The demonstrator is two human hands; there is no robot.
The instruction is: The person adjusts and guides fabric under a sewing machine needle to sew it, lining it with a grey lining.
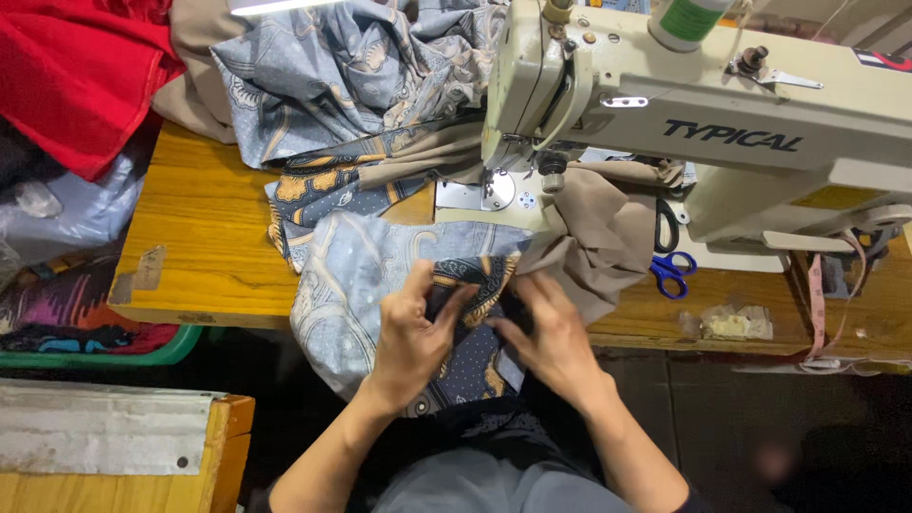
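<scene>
Bright overhead light on the sewing machine, dark floor below — sharp centre, small blurred patch lower right

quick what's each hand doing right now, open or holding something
left hand: closed, pinching the patterned cloth
right hand: fingers curled on the same cloth, gripping it

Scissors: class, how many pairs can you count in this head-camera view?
1. The blue-handled scissors lie on the wooden table beneath the sewing machine arm, beside the tan fabric. More could be hidden under the cloth piles.
</scene>
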